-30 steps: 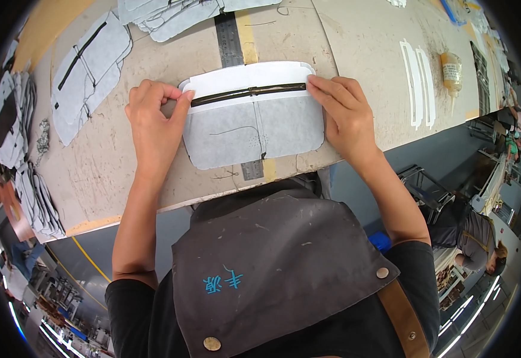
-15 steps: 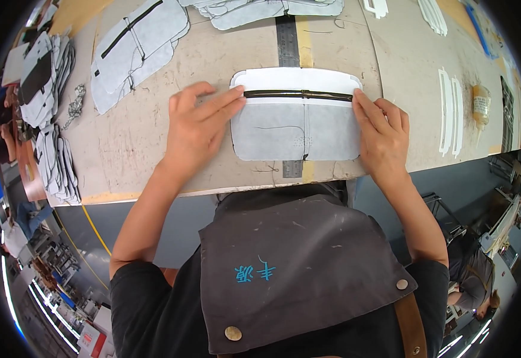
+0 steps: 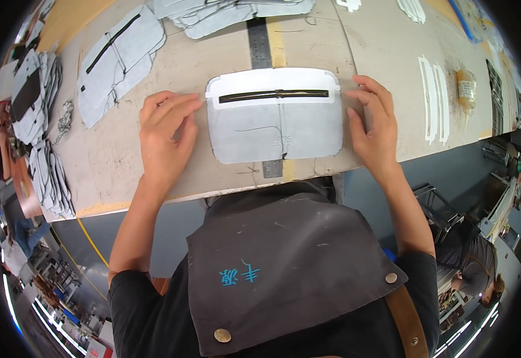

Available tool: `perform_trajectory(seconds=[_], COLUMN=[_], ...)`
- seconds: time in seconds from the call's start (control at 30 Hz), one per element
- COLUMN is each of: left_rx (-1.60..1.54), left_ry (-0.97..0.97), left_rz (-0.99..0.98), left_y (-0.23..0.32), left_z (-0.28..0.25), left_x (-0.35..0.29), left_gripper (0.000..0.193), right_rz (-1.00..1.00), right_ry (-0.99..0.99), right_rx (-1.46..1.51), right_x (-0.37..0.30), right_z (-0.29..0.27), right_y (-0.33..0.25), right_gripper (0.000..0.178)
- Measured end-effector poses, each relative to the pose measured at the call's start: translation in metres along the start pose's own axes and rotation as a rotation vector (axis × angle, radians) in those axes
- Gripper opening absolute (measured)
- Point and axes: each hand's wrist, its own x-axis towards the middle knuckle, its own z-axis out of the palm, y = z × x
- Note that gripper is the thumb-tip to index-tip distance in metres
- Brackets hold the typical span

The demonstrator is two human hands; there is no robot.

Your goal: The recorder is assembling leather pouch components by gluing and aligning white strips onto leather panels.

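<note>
A pale grey panel with rounded corners (image 3: 245,137) lies flat on the table in front of me. Across its upper part runs a black zipper-like strip (image 3: 254,96), framed by a white band (image 3: 242,81). A loose dark thread curls over the lower half. My left hand (image 3: 169,128) hovers just off the panel's left edge, fingers stretched out and holding nothing. Beyond the right edge, my right hand (image 3: 375,122) is open too, its fingers apart and slightly bent. Both hands' fingertips sit close to the ends of the white band.
Under the panel lies a dark metal ruler (image 3: 259,48) beside yellow tape (image 3: 278,51). Similar panels (image 3: 117,62) are stacked at the far left, with another pile (image 3: 230,15) at the back. Rightward are white frame strips (image 3: 429,101) and an amber-filled bottle (image 3: 467,89).
Both hands have come off the panel's sides and moved outward, fingers loosening. The view has shifted, so the table's contents appear farther left. The white band's side ends now show.
</note>
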Motion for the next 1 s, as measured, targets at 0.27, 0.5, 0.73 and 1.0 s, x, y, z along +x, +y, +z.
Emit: perform_trajectory(seconds=[0.27,0.5,0.73,1.0], left_rx=[-0.214,-0.235,-0.203,-0.168], left_ry=[0.027,0.004,0.027,0.07], left_rz=[0.199,0.211,0.267,0.144], left_y=[0.057,0.058,0.056,0.049], left_z=[0.074,0.085,0.087,0.064], left_x=[0.038,0.044,0.044,0.038], left_gripper=[0.015,0.013,0.015,0.017], right_rz=[0.083,0.115,0.138,0.236], right_ry=[-0.069,-0.092,-0.075,-0.181], right_rx=[0.154,0.158,0.069,0.08], right_x=[0.006,0.009,0.013,0.024], right_z=[0.023,0.023,0.028,0.022], right_y=[-0.007,-0.009,-0.013,-0.022], right_gripper=[0.013,0.01,0.012,0.013])
